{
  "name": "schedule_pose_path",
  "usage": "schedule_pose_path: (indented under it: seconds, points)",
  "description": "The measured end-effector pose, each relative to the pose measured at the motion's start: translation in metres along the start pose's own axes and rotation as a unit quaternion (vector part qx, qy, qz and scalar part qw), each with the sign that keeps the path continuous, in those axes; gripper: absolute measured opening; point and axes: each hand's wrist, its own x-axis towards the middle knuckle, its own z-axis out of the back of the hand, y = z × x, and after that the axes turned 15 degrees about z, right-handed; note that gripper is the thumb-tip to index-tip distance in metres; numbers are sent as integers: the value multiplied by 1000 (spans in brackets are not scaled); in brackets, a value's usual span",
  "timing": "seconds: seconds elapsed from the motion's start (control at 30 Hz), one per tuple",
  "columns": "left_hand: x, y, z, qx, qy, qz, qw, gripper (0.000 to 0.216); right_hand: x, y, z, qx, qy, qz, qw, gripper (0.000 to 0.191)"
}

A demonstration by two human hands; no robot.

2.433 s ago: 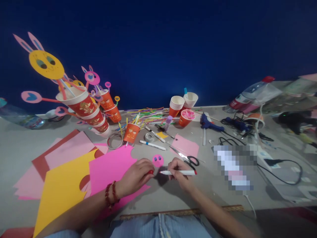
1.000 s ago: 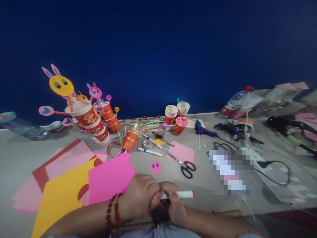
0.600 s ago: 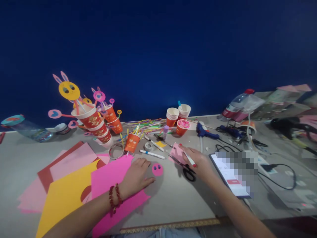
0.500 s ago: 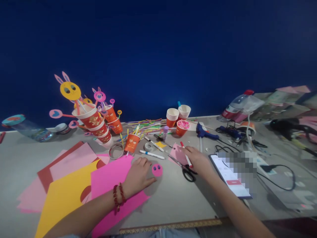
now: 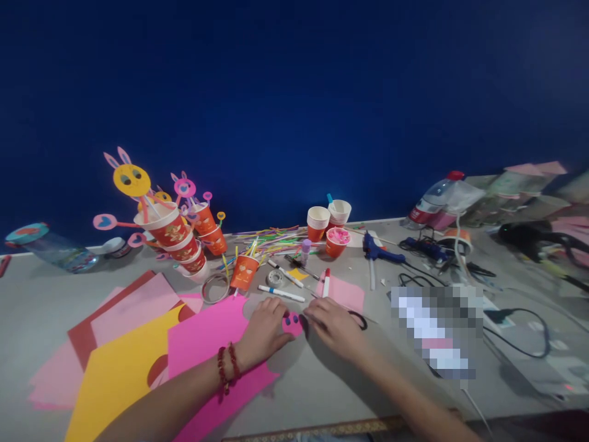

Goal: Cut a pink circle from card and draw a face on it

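Observation:
A small pink paper disc [image 5: 293, 324] with two dark eye-like spots lies low in the middle of the table. My left hand [image 5: 263, 328] pinches its left edge between thumb and fingers. At the disc's right side is my right hand [image 5: 335, 325], fingers bent and drawn together; what they hold is hidden. A red-capped white marker [image 5: 326, 283] sticks out beyond its knuckles, and I cannot tell if the hand grips it. Partly covered by this hand are scissors [image 5: 359, 319]. Pink paper [image 5: 347, 292] lies behind it. A bright pink sheet [image 5: 202, 350] extends under my left forearm.
Rabbit-decorated paper cups [image 5: 169, 230] stand at the left. Other cups [image 5: 317, 224], pipe cleaners [image 5: 267, 233] and a tape roll [image 5: 275, 278] are farther back. A blue glue gun [image 5: 380, 250], cables and a pixelated phone [image 5: 432, 334] occupy the right. Yellow paper [image 5: 119, 362] lies left.
My right hand has moved left from the scissors to the disc's side. The red-capped marker has shifted left and turned more upright in view. My left thumb and fingers have closed onto the disc.

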Motion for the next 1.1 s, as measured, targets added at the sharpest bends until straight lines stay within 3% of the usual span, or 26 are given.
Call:
schedule_pose_path:
  seconds: [0.27, 0.43, 0.57, 0.73, 0.93, 1.1]
  points:
    - [0, 0, 6, 18, 16, -25, 999, 37, 4, 3, -6, -50, 33, -49, 997, 20]
    - [-3, 7, 16, 35, 10, -8, 999, 37, -11, -3, 5, -39, -14, -62, 997, 20]
    - [-6, 29, 27, 50, -16, 9, 999, 33, -18, -19, 22, -72, -56, -112, 990, 23]
    - [-8, 52, 34, 44, -63, 9, 997, 30, -2, -30, 30, -105, 21, -192, 975, 26]
    - [-16, 48, 36, 0, -96, -15, 995, 23, 24, -31, 23, -121, 83, -278, 949, 29]
    - [-31, 43, 33, 9, -93, -33, 995, 16, 19, -43, 32, -68, 68, -319, 943, 29]
